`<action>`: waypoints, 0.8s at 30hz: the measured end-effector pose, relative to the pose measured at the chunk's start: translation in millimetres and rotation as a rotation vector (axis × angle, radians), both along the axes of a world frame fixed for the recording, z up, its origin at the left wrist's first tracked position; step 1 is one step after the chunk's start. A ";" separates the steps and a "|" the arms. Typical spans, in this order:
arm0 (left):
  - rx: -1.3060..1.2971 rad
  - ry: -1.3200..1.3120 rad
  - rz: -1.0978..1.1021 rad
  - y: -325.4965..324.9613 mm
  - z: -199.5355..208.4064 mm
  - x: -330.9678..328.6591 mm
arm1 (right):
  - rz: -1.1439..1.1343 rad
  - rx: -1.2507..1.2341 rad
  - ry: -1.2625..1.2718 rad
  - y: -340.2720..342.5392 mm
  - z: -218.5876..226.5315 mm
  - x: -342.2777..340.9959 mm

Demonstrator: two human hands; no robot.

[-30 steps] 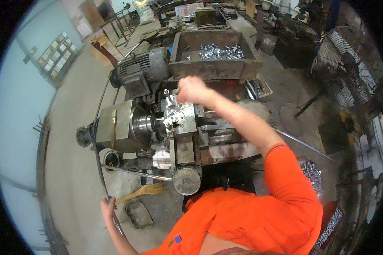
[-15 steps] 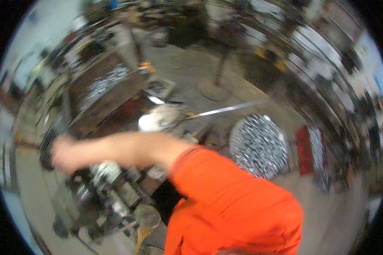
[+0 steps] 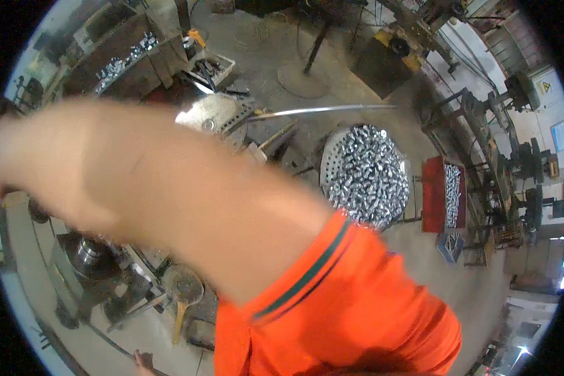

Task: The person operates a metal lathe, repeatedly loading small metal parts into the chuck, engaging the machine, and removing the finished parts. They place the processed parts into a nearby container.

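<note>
My right arm, in an orange short sleeve, stretches across the view to the left. My right hand [image 3: 7, 156] is blurred at the left rim and partly cut off, so its fingers and anything in them cannot be made out. Near it stands a dark round knob-like thing [image 3: 39, 210]. Below the forearm is a machine with a shiny metal cylinder [image 3: 88, 249]. Only a small part of my left hand [image 3: 144, 363] shows at the lower edge, close to a dark thin rod or cord [image 3: 109, 340]; its grip is unclear. A round pan with a yellowish handle [image 3: 179, 321] lies between the machine and my body.
A round perforated basket [image 3: 331, 161] heaped with shiny metal pieces stands right of centre. Beyond it is a red bin [image 3: 431, 197] of similar pieces. A long metal bar [image 3: 332, 109] juts across behind the basket. A deep box [image 3: 164, 64] stands far left; machinery [image 3: 526, 160] lines the right.
My right hand has moved up and left, away from the dark round thing, to the view's rim. The forearm now looms larger. Part of my left hand has come into view at the bottom.
</note>
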State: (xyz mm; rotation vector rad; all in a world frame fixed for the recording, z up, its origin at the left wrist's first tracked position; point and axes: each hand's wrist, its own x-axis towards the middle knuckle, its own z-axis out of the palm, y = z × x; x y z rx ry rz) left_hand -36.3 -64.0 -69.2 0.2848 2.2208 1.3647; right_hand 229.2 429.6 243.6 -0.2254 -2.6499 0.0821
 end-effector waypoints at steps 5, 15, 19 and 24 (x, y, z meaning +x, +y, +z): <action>0.028 -0.072 0.002 -56.3 -9.7 -26.0 | 0.125 -0.278 -0.080 -8.3 -13.8 212.4; 0.068 -0.344 -0.046 -46.5 -59.2 -117.1 | -1.312 -0.775 -0.364 -118.8 -262.8 554.3; 0.093 -0.270 -0.111 -19.8 -29.3 -71.7 | -1.510 -0.673 -0.636 -128.8 -336.2 577.9; 0.071 -0.163 0.146 -42.3 -16.8 -76.8 | -1.623 -0.722 -0.763 -109.9 -378.5 570.0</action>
